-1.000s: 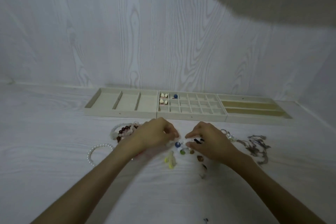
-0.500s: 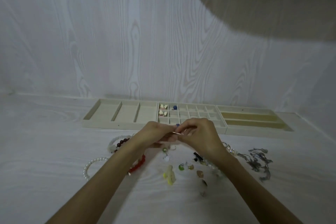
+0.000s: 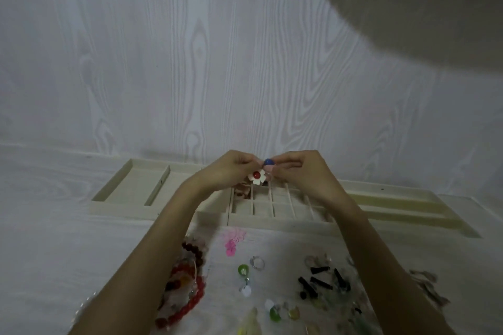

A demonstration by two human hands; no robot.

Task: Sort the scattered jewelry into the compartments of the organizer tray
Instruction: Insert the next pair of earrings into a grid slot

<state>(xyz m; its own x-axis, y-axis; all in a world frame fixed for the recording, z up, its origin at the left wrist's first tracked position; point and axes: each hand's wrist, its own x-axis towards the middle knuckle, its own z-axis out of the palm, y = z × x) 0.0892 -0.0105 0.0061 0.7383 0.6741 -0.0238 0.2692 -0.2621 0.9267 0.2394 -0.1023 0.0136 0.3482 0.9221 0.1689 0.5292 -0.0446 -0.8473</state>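
Note:
Both hands are raised together above the small-cell grid of the cream organizer tray (image 3: 272, 221). My left hand (image 3: 228, 171) pinches a white flower earring with a red centre (image 3: 257, 177). My right hand (image 3: 299, 171) pinches a blue bead earring (image 3: 268, 162) at its fingertips. The two pieces touch or hang very close together. Pink-white pieces (image 3: 241, 189) lie in a grid cell under my left hand. Scattered jewelry lies on the table below the tray: red bead bracelets (image 3: 187, 294), a green bead earring (image 3: 242, 270), a silver ring (image 3: 257, 262), black tube beads (image 3: 315, 280).
The tray has three wide compartments at the left (image 3: 144, 185) and long slots at the right (image 3: 394, 207). A pink smear (image 3: 233, 242) marks the table. A grey chain (image 3: 430, 285) lies at the right. A wood-grain wall stands behind; a blurred dark shape (image 3: 422, 8) covers the upper right.
Both hands left the scattered pile, came together and rose toward the tray's grid, carrying the flower and blue earrings. The camera moved closer and tilted.

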